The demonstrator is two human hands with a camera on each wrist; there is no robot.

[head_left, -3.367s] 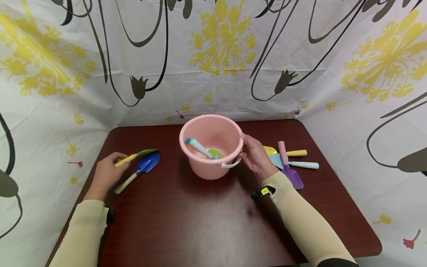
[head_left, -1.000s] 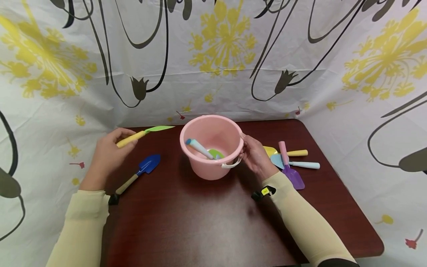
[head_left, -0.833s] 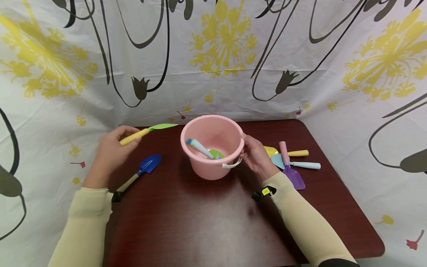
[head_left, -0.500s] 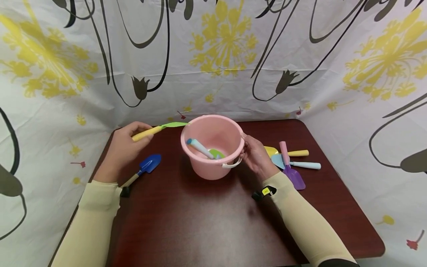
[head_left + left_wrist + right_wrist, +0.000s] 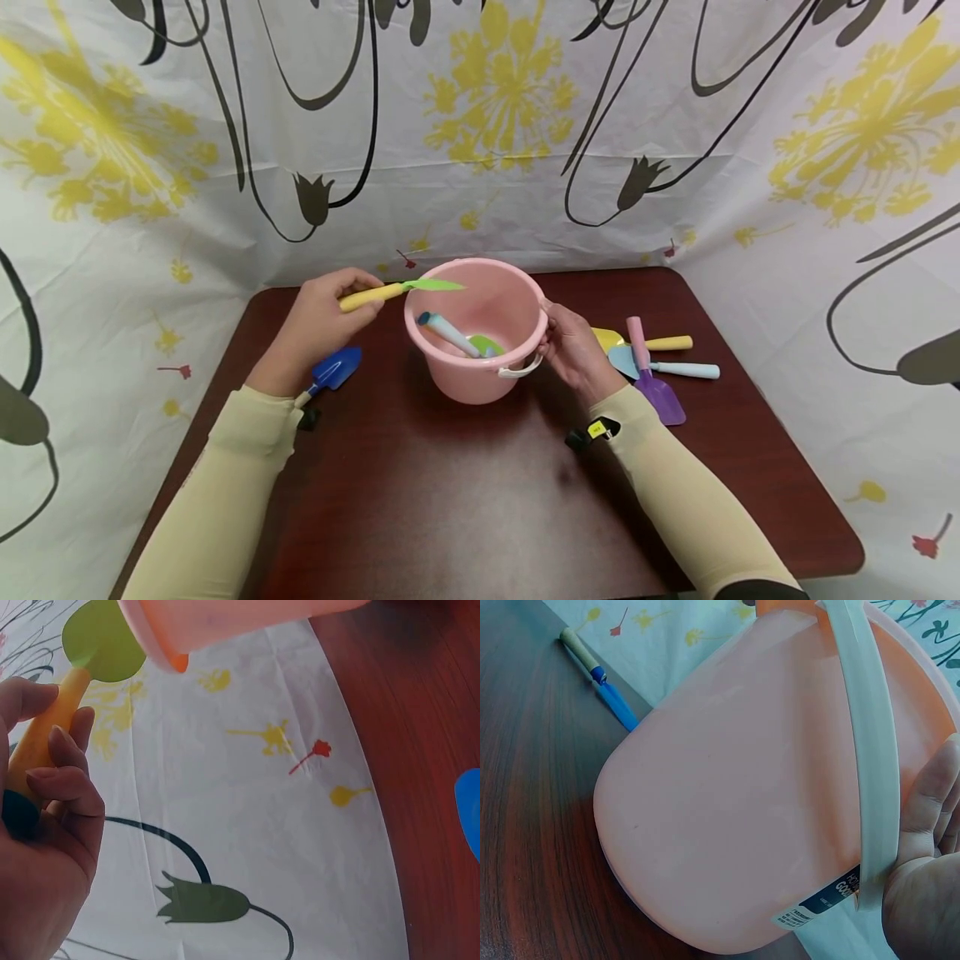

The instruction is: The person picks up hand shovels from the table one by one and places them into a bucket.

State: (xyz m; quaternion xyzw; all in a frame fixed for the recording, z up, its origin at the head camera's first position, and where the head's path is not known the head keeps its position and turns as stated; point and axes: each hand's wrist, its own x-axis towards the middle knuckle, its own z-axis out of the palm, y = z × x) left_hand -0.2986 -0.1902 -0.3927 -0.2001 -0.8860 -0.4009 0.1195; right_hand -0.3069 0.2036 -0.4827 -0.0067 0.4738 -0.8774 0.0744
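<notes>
My left hand grips the yellow handle of a toy trowel. The trowel's green blade passes over the left rim of a pink bucket, above its opening. In the left wrist view, curled fingers and thumb wrap the trowel handle. At the bucket's right side my right hand holds the rim, beside the white bucket handle. The right wrist view shows its fingers against the wall; the thumb is out of sight there. Inside the bucket lies a tool with a light-blue handle and something green beside it.
On the brown table, a blue trowel lies partly beneath my left forearm. Right of the bucket, a yellow shovel, a light-blue one and a purple one with a pink handle overlap. Patterned cloth hangs behind.
My left hand has lifted the green-bladed trowel from beside the blue one and carried it right, until its blade is over the bucket's rim. The right hand and bucket stay put.
</notes>
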